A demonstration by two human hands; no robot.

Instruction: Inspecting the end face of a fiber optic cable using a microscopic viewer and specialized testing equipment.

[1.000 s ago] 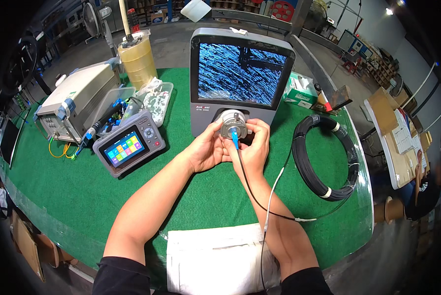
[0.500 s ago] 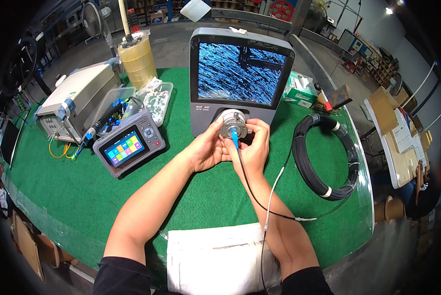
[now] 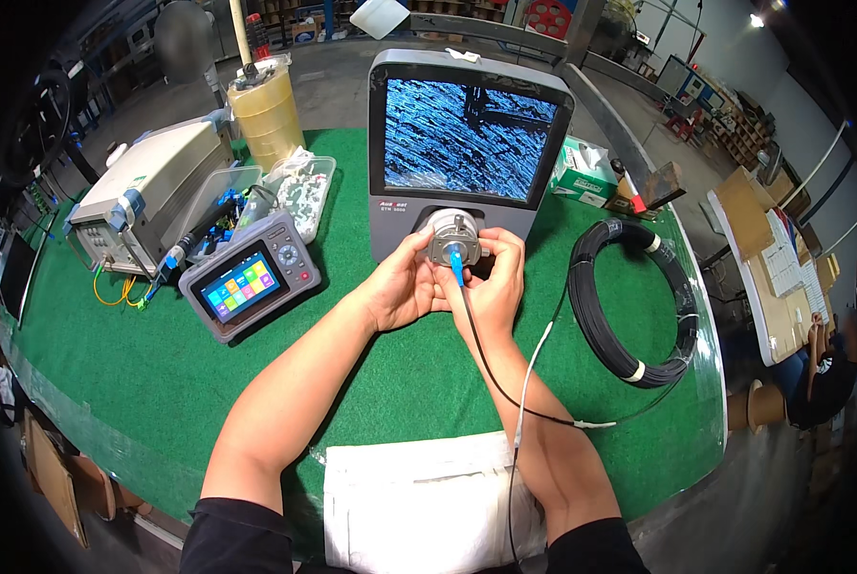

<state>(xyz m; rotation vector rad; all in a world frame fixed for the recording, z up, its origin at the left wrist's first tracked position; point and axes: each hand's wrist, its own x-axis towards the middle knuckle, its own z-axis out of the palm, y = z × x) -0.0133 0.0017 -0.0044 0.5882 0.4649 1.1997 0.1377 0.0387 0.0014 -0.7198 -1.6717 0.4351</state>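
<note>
A grey fiber inspection scope (image 3: 390, 215) stands on the green table, its screen (image 3: 457, 143) full of bright blue slanted streaks with a dark patch at upper right. From its front juts a round metal adapter mount (image 3: 440, 251). A blue fiber connector (image 3: 456, 268) sits plugged into the mount's face, trailing a thin black cable (image 3: 476, 344). My left hand (image 3: 400, 290) is closed on the mount's left side, thumb against its rim. Around the right side my right hand (image 3: 494, 292) is closed too, fingers by a small side knob. Some fingertips are hidden behind the mount.
Right of the scope lie a coil of black cable (image 3: 584, 316) and a green tissue box (image 3: 582, 175). At left are a handheld tester (image 3: 299, 275), a beige instrument (image 3: 165, 167), plastic tubs and a yellowish jar (image 3: 268, 120). A white pouch (image 3: 419, 507) lies near me. Someone sits at right.
The streaked picture on the screen has shifted slightly. Both hands stay on the mount with hardly any movement.
</note>
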